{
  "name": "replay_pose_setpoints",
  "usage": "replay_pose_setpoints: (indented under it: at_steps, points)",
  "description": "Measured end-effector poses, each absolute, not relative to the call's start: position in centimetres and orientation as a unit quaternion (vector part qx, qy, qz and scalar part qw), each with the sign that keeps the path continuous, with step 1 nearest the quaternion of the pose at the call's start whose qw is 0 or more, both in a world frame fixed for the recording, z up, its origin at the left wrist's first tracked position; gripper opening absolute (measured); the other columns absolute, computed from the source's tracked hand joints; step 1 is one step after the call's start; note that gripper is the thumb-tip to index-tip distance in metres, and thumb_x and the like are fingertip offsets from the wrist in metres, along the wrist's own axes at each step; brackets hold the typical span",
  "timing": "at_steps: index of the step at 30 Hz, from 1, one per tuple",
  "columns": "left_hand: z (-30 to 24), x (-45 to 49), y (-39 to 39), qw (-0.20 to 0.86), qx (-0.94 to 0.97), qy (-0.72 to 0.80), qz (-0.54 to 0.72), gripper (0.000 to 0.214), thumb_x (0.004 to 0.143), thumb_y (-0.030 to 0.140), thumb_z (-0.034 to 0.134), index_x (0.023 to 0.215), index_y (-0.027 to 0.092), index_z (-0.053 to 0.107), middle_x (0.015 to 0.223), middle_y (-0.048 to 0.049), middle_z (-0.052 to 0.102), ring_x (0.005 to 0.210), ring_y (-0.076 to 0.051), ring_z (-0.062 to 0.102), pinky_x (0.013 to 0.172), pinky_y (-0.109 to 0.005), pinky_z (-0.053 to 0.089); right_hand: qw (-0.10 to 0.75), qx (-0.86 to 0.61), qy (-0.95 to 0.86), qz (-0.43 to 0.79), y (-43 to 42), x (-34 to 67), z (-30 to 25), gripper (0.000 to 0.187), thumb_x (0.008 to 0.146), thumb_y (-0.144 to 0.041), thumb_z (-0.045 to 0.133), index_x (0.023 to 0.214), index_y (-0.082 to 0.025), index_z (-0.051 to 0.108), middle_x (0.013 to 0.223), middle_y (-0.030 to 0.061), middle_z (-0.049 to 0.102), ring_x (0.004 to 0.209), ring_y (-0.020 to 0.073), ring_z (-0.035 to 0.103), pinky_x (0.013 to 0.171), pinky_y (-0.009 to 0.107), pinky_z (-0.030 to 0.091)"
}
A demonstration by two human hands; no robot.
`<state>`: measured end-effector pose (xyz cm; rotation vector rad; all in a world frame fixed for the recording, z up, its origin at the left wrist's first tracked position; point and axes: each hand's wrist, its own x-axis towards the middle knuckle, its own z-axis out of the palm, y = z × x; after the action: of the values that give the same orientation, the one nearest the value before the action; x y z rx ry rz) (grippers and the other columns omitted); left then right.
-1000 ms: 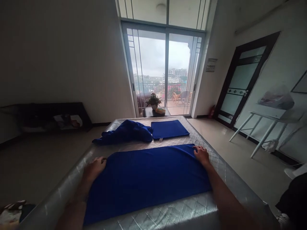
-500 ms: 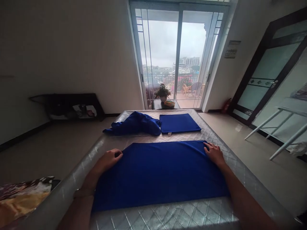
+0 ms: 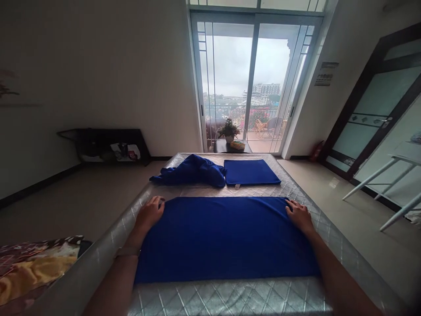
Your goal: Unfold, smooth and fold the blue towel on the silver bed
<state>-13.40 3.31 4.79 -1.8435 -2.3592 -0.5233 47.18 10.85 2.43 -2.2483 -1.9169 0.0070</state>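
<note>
A blue cloth (image 3: 226, 239) lies spread nearly flat across the mattress (image 3: 226, 298) in front of me. At its far left corner is my left hand (image 3: 149, 216), its fingers bent together with the thumb on the cloth's edge. My right hand (image 3: 300, 216) rests at the far right corner, fingers apart and lying on the fabric. Beyond the cloth, a crumpled blue cloth (image 3: 194, 171) sits on the left. Beside it on the right lies a neatly folded blue cloth (image 3: 251, 172) with a small white tag at its near edge.
Past the mattress stands a small dark table (image 3: 223, 147) with a potted plant (image 3: 229, 129), before a sliding glass door (image 3: 226, 66). A patterned blanket (image 3: 39, 267) lies at the lower left. A dark rack (image 3: 112, 145) is by the left wall, a white-legged stool (image 3: 378, 175) at right.
The spread cloth's far left corner has been drawn outward and its far edge looks straighter. My left hand has moved up toward the corner. The whole view has shifted slightly.
</note>
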Motion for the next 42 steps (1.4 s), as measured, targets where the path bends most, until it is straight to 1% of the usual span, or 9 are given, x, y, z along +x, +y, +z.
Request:
replay_pose_setpoints:
  at_steps: [5,9,14,19,22,25,29,35,42]
  points:
    - [5.0,-13.6,3.5,-0.043,-0.56,-0.811,-0.162,0.044,0.096,0.041,0.034,0.114,0.021,0.068,0.114,-0.0107,0.075,0.102,-0.03,0.07,0.084,-0.039,0.054,0.104,-0.759,-0.642,0.017,11.1,47.4,2.4,0.055,0.1,-0.036,0.03,0.148,-0.023,0.053,0.157,0.002,0.046,0.134,0.0309,0.047,0.109,0.045,0.041]
    - [4.7,-14.2,3.9,-0.013,-0.552,-0.811,-0.195,0.044,0.094,0.042,0.038,0.102,0.02,0.075,0.12,-0.0108,0.074,0.108,-0.028,0.069,0.09,-0.034,0.052,0.106,-0.763,-0.637,0.023,11.2,47.4,2.4,0.054,0.1,-0.036,0.031,0.148,-0.025,0.053,0.158,0.0006,0.045,0.135,0.0311,0.046,0.108,0.046,0.043]
    - [4.5,-15.2,4.1,-0.045,-0.53,-0.835,-0.14,0.042,0.088,0.047,0.049,0.094,0.018,0.079,0.105,-0.0135,0.079,0.103,-0.033,0.071,0.083,-0.037,0.054,0.101,-0.765,-0.636,0.023,11.1,47.4,2.4,0.054,0.1,-0.036,0.031,0.148,-0.026,0.052,0.158,0.0001,0.045,0.136,0.0293,0.046,0.108,0.044,0.042]
    - [4.8,-15.0,3.8,-0.062,-0.566,-0.814,-0.12,0.036,0.087,0.04,0.053,0.1,0.02,0.079,0.109,-0.0103,0.079,0.107,-0.032,0.07,0.092,-0.037,0.053,0.102,-0.762,-0.639,0.018,11.0,47.3,2.5,0.055,0.099,-0.036,0.031,0.148,-0.023,0.053,0.158,0.0003,0.045,0.134,0.0299,0.047,0.108,0.044,0.042]
    - [4.6,-14.7,3.6,0.008,-0.585,-0.795,-0.16,0.036,0.089,0.033,0.048,0.106,0.022,0.077,0.122,-0.0086,0.075,0.113,-0.029,0.067,0.1,-0.04,0.051,0.101,-0.763,-0.639,0.015,10.9,47.2,2.6,0.056,0.099,-0.036,0.031,0.148,-0.024,0.052,0.158,0.0002,0.045,0.133,0.03,0.048,0.108,0.043,0.042]
    - [4.1,-14.6,3.4,0.111,-0.569,-0.793,-0.186,0.045,0.091,0.03,0.043,0.125,0.016,0.069,0.141,-0.0127,0.062,0.125,-0.033,0.059,0.106,-0.046,0.047,0.103,-0.764,-0.637,0.012,10.8,47.1,2.7,0.056,0.098,-0.035,0.03,0.149,-0.023,0.051,0.158,0.0014,0.045,0.132,0.0302,0.049,0.107,0.044,0.043]
    - [3.6,-14.5,3.3,0.155,-0.55,-0.806,-0.157,0.05,0.092,0.03,0.042,0.135,0.012,0.061,0.151,-0.0159,0.052,0.136,-0.034,0.05,0.112,-0.047,0.043,0.106,-0.763,-0.638,0.008,10.7,46.9,2.9,0.057,0.098,-0.033,0.029,0.15,-0.023,0.05,0.159,0.0024,0.043,0.133,0.0303,0.05,0.108,0.045,0.043]
    - [3.1,-13.1,4.2,0.085,-0.618,-0.771,-0.127,0.056,0.099,0.039,0.032,0.139,0.011,0.058,0.154,-0.0169,0.048,0.144,-0.031,0.042,0.118,-0.046,0.036,0.097,-0.762,-0.64,0.01,10.8,47.0,2.9,0.058,0.098,-0.033,0.027,0.151,-0.022,0.049,0.16,0.0018,0.042,0.133,0.0305,0.048,0.11,0.045,0.041]
    - [0.7,-12.6,5.1,0.012,-0.651,-0.755,-0.081,0.063,0.1,0.051,0.029,0.154,0.02,0.042,0.162,-0.0137,0.038,0.149,-0.033,0.033,0.121,-0.055,0.024,0.096,-0.762,-0.64,0.012,10.7,46.9,3.0,0.058,0.098,-0.033,0.028,0.153,-0.023,0.046,0.161,0.0017,0.039,0.134,0.0305,0.048,0.109,0.047,0.042]
